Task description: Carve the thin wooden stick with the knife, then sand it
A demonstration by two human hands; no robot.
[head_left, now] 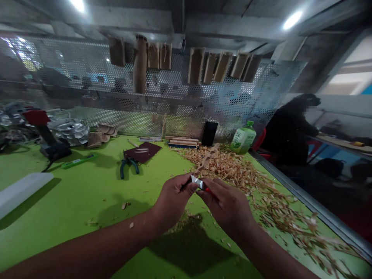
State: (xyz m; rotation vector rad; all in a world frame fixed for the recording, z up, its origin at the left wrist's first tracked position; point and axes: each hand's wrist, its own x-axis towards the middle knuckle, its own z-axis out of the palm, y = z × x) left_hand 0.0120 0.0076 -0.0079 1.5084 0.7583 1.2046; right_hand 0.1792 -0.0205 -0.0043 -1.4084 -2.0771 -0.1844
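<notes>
In the middle of the head view, my left hand (174, 195) is closed around the lower end of a thin, wavy-edged wooden stick (207, 159), which points up and away to the right. My right hand (229, 203) grips a craft knife (198, 182) with a bit of red handle showing. Its wide silvery blade lies against the wood, close to my left thumb. Both hands are raised over the green table (116, 217), nearly touching each other. The stick's near end is hidden inside my left fingers. Curled wood shavings (232, 170) are heaped behind and to the right.
Pliers (129, 166) and dark sandpaper (143, 152) lie left of centre. Further left are a green cutter (80, 160), a white block (24, 192) and a red-topped tool (43, 131). A phone (209, 133) and bottle (243, 137) stand behind. Another person (287, 131) sits at right.
</notes>
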